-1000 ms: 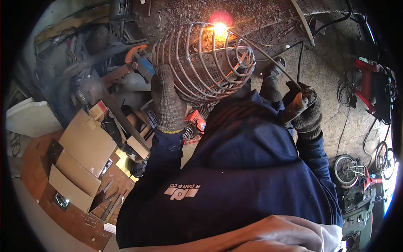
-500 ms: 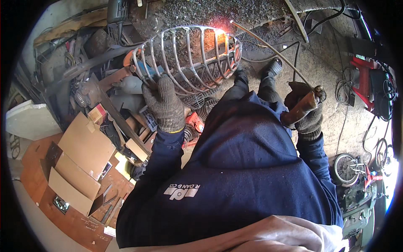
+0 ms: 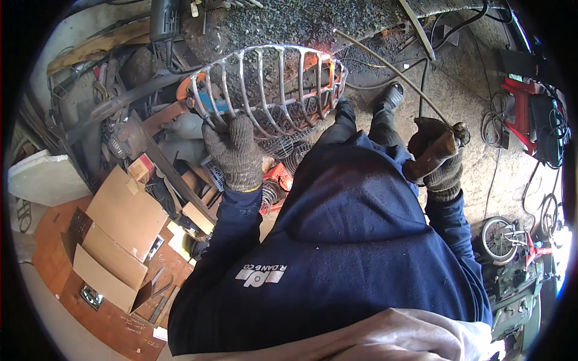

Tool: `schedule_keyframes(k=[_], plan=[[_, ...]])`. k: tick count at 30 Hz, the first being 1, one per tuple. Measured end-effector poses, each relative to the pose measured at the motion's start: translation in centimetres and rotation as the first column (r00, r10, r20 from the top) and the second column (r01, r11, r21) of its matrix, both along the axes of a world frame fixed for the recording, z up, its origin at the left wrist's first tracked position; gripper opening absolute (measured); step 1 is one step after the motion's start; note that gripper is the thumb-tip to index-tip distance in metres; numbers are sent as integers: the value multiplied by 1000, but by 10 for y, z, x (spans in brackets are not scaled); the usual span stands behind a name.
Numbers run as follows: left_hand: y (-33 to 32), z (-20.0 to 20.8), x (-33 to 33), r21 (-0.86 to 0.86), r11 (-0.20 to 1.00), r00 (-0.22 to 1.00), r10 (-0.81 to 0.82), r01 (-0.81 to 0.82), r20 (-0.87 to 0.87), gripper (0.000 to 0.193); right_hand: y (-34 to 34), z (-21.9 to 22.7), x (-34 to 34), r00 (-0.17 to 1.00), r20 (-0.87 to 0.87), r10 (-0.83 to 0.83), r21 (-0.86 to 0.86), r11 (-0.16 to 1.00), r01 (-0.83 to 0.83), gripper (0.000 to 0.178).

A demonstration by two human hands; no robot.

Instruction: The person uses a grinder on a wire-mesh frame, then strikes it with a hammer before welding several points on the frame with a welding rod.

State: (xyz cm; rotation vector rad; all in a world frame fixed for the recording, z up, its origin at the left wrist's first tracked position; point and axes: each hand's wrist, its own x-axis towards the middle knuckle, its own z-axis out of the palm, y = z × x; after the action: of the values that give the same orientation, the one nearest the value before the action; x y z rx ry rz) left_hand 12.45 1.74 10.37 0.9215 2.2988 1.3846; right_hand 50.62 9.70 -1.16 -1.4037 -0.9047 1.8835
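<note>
A curved cage of welded metal bars (image 3: 282,78) is tilted at the far end of my reach. My left hand (image 3: 236,153), in a grey knit glove, grips its lower left rim; the fingertips are partly hidden by the bars. One spot on the cage's upper right rim glows orange. My right hand (image 3: 445,174), also gloved, is wrapped round a worn brown electrode holder (image 3: 438,153). From it a thin welding rod (image 3: 391,71) slants up to the left, its small glowing tip apart from the cage, just above the glowing spot.
A grit-covered bench (image 3: 259,27) lies behind the cage, with an angle grinder (image 3: 165,30) at its left. Cardboard boxes (image 3: 126,204) and metal scrap crowd the left. Cables (image 3: 422,90) cross the concrete floor. A red stand (image 3: 519,114) and a small bicycle wheel (image 3: 499,239) are at the right.
The cage has turned slightly and its top rim sits lower. The bright glow on its rim has dimmed. My right hand and the rod have hardly moved.
</note>
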Motion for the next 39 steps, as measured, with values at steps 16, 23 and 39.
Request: schedule_keyframes(k=[16, 23, 39], plan=[[10, -5, 2, -32, 998, 998, -62, 62, 8, 26, 12, 31, -8, 911, 234, 341, 186, 904, -386, 24], [12, -5, 5, -6, 1000, 998, -25, 26, 52, 25, 17, 50, -19, 943, 167, 286, 150, 938, -311, 23], [10, 3, 10, -89, 994, 995, -70, 64, -68, 26, 10, 39, -12, 930, 235, 284, 145, 935, -322, 24]])
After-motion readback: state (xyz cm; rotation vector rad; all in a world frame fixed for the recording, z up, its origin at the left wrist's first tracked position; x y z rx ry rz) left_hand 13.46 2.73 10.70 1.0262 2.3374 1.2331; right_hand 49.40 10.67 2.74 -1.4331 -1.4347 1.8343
